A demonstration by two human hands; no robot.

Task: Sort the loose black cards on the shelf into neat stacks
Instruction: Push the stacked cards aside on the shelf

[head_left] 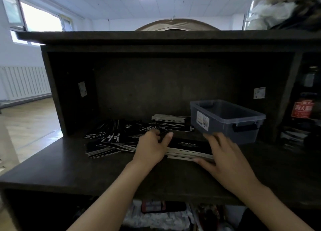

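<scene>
Many loose black cards sprawl on the shelf at nine o'clock from the left hand. Its curled fingers grip the left end of the near stack, with their tips blurred. A back stack sits at twelve o'clock. The right hand, fingers spread and smeared, presses the near stack's right end, partly hiding it. A clear bin stands at one o'clock.

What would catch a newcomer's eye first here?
The left hand and right hand bracket a stack of black cards at the front middle of the shelf. A loose heap of cards sprawls to its left; a translucent grey bin stands behind, to the right.
</scene>
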